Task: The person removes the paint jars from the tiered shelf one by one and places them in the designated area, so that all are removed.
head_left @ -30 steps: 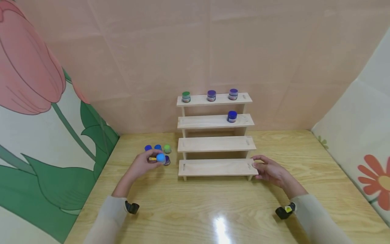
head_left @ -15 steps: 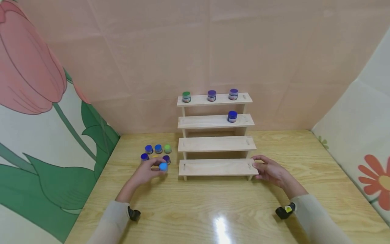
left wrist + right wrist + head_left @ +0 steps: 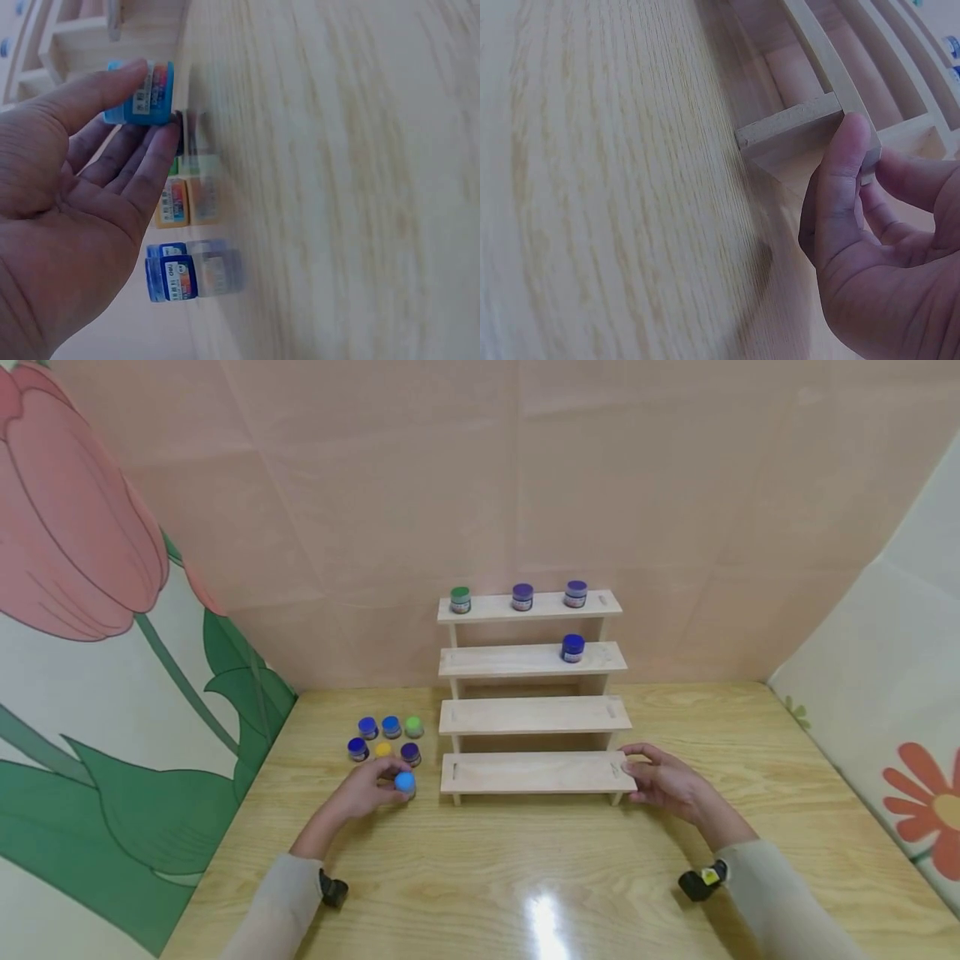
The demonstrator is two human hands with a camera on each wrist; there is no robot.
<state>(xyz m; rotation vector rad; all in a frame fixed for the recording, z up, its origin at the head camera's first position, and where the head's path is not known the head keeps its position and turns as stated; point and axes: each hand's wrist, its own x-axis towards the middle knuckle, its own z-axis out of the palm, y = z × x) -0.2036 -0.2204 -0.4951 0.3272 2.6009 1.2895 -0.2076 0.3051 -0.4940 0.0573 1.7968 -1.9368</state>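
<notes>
A small jar with a light blue lid (image 3: 405,783) is pinched between the thumb and fingers of my left hand (image 3: 366,790). It is close over the tabletop, left of the wooden tiered shelf (image 3: 525,774); the left wrist view shows the label on the blue jar (image 3: 154,97). My right hand (image 3: 666,783) grips the right end of the shelf's lowest step, thumb on one face and fingers on the other in the right wrist view. Just behind my left hand stand a yellow-lidded jar (image 3: 384,749) and a dark purple-lidded jar (image 3: 410,754).
Further back are a green-lidded jar (image 3: 414,727) and several blue-lidded jars (image 3: 367,727). The top step bears a dark green jar (image 3: 461,600) and two purple jars (image 3: 522,597). One dark blue jar (image 3: 572,648) stands on the second step, right side.
My left hand has drawn the light blue jar nearer to me and slightly right, uncovering the jars behind it. My right hand has stayed at the shelf's end.
</notes>
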